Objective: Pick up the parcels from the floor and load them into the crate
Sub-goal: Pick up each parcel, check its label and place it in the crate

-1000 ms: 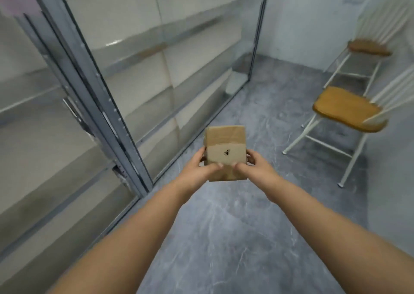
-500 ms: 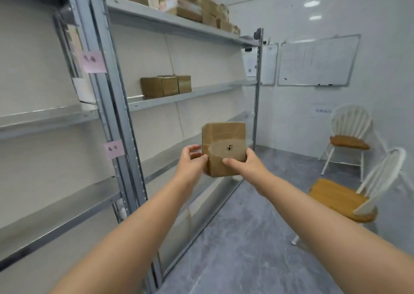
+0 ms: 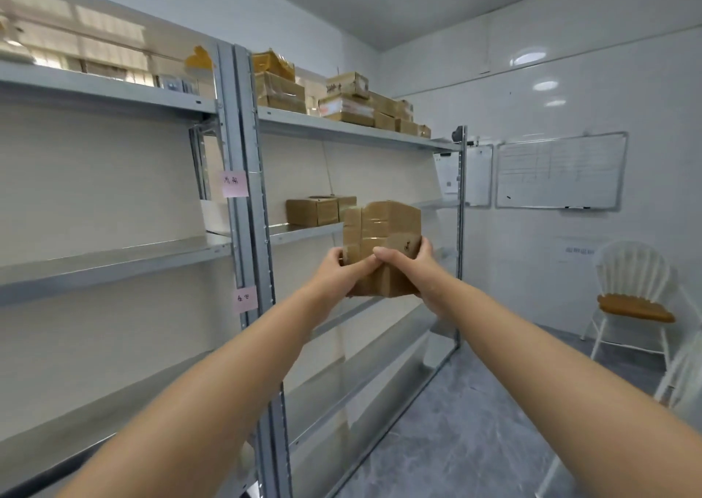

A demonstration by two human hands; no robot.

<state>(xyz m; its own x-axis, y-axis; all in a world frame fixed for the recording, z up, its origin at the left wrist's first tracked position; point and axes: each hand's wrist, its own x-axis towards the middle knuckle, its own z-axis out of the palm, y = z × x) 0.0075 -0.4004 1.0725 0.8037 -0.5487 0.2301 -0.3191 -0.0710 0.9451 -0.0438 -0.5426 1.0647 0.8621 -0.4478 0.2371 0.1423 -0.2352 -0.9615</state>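
A small brown cardboard parcel, wrapped in clear tape, is held up at chest height in front of the metal shelving. My left hand grips its lower left side. My right hand grips its lower right side, thumb across the front. The parcel tilts back, its taped top face towards me. No crate is in view.
Grey metal shelving runs along the left wall. Two brown boxes sit on its middle shelf and several parcels are stacked on the top shelf. A whiteboard hangs on the right wall above a white chair. Grey floor lies below.
My view has risen from the floor to the shelves. Both hands have lifted the parcel higher and tilted it back, towards the middle shelf.
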